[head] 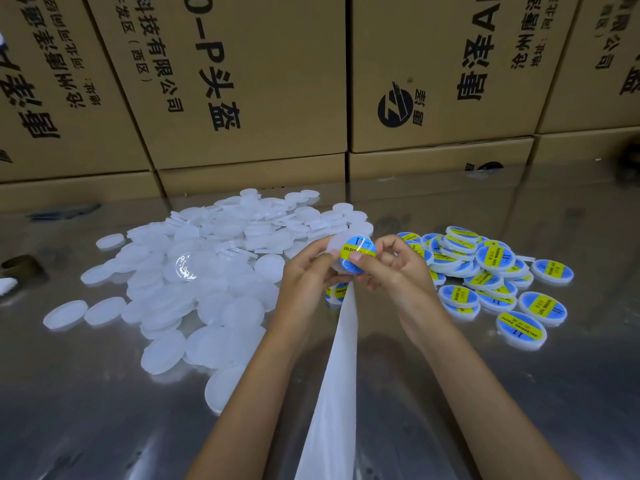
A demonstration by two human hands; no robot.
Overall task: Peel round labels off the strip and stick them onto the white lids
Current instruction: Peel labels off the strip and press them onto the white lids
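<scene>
**Label going onto a lid, held above the table**

A white lid [337,252] is being held up over the shiny metal table [450,393], between the two piles. A round blue and yellow label [358,252] is lying on its face. The left hand [306,277] is gripping the lid from the left, fingers curled round its rim and thumb lying against its near edge. The right hand [394,268] is pinching the label's right side, thumb tip pressing on the label face and the other fingers curled behind it.

The white backing strip [337,358] is hanging from under the hands and running down toward the bottom edge of the view, between the two forearms. Another label on the strip [337,291] is peeking out just below the left hand, partly hidden by it.

To the left, a loose heap of bare white lids [207,265] is spreading across the table, many overlapping, some lying singly at the edges. To the right, a smaller pile of labelled lids [485,271] is sitting label-up, partly stacked on each other; the right hand is blocking its near-left edge.

Behind both piles, printed cardboard boxes [242,81] are standing stacked along the back of the table. At the far left edge, a dark ring-shaped object [20,266] is resting on the table; what it is cannot be told.
</scene>
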